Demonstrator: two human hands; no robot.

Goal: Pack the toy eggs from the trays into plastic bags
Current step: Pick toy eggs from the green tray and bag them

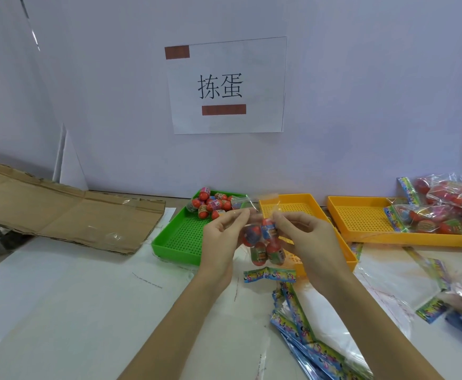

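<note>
Above the white counter (pixel 59 311), left hand (pixel 218 242) and right hand (pixel 312 242) each pinch-grip the clear plastic bag of red toy eggs (pixel 265 242).

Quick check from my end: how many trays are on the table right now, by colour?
Green tray: 1
Orange trays, one behind the hands and one at the right: 2
Total: 3
</note>
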